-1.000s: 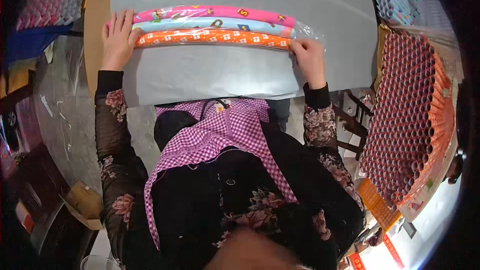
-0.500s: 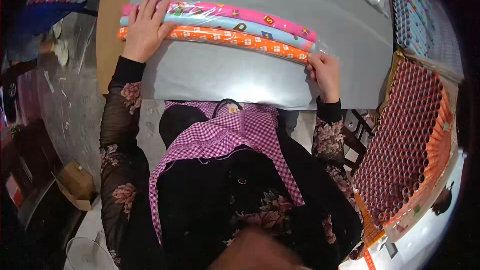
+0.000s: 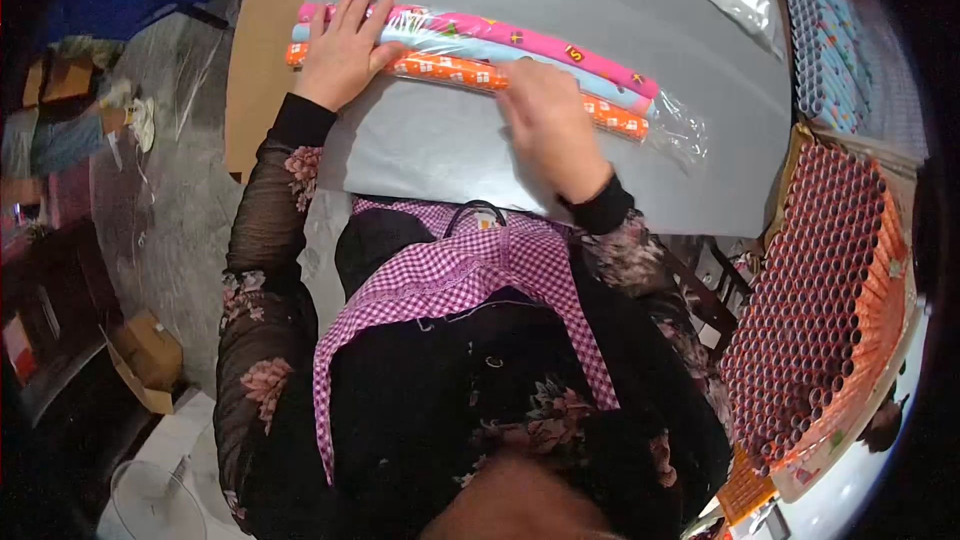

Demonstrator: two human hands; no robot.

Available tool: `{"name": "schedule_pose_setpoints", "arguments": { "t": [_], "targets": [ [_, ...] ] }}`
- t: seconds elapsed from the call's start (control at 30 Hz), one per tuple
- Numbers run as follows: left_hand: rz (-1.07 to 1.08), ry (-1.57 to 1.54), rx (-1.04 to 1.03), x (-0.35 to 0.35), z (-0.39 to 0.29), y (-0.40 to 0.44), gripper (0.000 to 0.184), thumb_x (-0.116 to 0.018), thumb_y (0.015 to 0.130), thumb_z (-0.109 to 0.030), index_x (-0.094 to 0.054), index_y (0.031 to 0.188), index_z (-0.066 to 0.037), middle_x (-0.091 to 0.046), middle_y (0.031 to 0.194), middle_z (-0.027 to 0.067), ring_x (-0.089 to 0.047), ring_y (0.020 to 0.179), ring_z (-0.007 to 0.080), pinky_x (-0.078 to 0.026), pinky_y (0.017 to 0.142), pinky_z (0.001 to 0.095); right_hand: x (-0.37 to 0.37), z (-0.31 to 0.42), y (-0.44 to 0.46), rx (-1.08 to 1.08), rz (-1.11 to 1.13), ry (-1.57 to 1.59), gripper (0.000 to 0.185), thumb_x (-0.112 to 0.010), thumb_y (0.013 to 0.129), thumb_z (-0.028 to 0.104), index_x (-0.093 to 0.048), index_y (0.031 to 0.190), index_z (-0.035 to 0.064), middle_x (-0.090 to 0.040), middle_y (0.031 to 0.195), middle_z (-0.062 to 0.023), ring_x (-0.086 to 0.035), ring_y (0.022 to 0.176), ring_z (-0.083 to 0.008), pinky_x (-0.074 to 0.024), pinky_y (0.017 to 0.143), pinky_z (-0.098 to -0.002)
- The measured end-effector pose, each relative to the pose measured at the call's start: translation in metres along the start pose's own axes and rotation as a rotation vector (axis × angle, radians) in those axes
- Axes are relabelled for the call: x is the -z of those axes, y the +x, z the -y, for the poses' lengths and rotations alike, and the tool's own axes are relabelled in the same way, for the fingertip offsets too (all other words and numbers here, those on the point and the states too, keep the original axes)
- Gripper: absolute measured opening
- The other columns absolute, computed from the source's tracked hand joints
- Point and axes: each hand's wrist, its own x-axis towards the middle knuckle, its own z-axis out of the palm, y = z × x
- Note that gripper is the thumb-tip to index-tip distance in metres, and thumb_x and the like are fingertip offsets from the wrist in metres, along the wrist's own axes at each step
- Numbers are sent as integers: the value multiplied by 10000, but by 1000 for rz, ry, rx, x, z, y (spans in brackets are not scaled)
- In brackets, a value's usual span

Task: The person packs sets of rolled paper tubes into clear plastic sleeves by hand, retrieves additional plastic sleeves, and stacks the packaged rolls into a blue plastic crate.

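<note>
"Pink, pale blue and orange: three patterned rolls (image 3: 545, 43) lie side by side in clear film (image 3: 685, 130) across a grey-covered table (image 3: 430, 155). What has changed?"

"The right hand (image 3: 555, 120). Half a second ago it pinched the bundle's right end; now it has crossed inward, over the orange roll (image 3: 445, 68), near the middle."

"And what does that mean for the handling?"

"The right end now lies unheld, the film's loose end trailing past the rolls. Both hands appear to be working on the bundle's left and middle stretches."

"The left hand (image 3: 345, 50)?"

"Palm down and spread, laid across the rolls just in from their left ends, fingers pointing away from the body, thumb angled toward its partner."

"Is the right one gripping?"

"Its fingers curl downward, knuckles up, the forearm slanting in from the person's right. Motion blur hides the fingertips, so whether they grip or merely brush the wrap cannot be told."
</note>
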Motion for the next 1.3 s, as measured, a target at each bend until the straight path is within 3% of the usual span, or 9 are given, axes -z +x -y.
{"name": "schedule_pose_setpoints", "arguments": {
  "t": [0.13,0.37,0.53,0.6,0.7,0.87,0.97,1.13,1.3],
  "targets": [
    [-19,44,8,-4,0,0,608,-530,929,-487,-459,1402,-113,-469,1392,120,-384,1342,287,-241,1090,527,-3,9,-16,16,-136,57,248,-688,785,26,-629,1026,13,-633,952,-153,-595,910,-337,-466,803,-413],
    [-36,48,45,3,-10,2,641,-558,919,-464,-413,1447,-130,-335,1533,128,-279,1414,372,-219,1104,585,71,-42,-88,-477,-472,-34,162,-687,834,18,-617,978,-6,-613,912,-117,-570,752,-208,-479,678,-325],
    [-33,-48,-148,23,-68,24,742,-595,868,-529,-396,1456,-123,-328,1539,125,-285,1415,371,-231,1119,576,111,-88,-122,-711,-603,-430,485,-784,796,250,-592,1140,-32,-596,1037,-133,-555,733,-185,-485,678,-325],
    [-64,-163,-285,28,-90,32,816,-596,827,-585,-395,1451,-99,-349,1522,132,-313,1397,368,-245,1117,559,115,-109,-134,-717,-523,-535,477,-797,775,297,-632,1071,-38,-631,940,-114,-556,697,-176,-484,666,-315],
    [-58,-169,-335,24,-108,40,850,-595,804,-609,-405,1437,-75,-395,1480,155,-349,1367,366,-264,1103,555,118,-108,-130,-961,-260,-167,285,-759,800,230,-678,842,-40,-635,703,-47,-544,652,-116,-451,627,-277],
    [-45,-147,-326,13,-116,41,838,-620,790,-590,-426,1414,-65,-451,1418,160,-398,1325,345,-299,1077,542,122,-104,-126,-939,-392,335,123,-691,856,154,-665,871,35,-658,802,15,-512,670,-33,-396,591,-198],
    [-65,-125,-323,16,-118,43,819,-627,793,-576,-436,1404,-65,-468,1398,154,-417,1306,336,-312,1072,534,129,-97,-115,-942,-238,687,73,-612,909,118,-641,929,54,-676,877,-9,-481,655,-20,-399,588,-181],
    [-66,-111,-315,15,-119,43,804,-634,796,-565,-445,1398,-66,-473,1392,145,-426,1297,326,-318,1070,526,119,-113,-117,-952,-232,780,130,-622,918,160,-645,960,39,-663,893,-11,-516,688,-46,-415,616,-197],
    [-47,-106,-309,16,-119,42,804,-636,799,-565,-439,1405,-74,-472,1400,139,-416,1309,317,-302,1084,521,116,-108,-105,-1083,1,460,208,-696,867,214,-659,929,18,-605,791,26,-521,711,-49,-418,634,-213]
  ]
}}
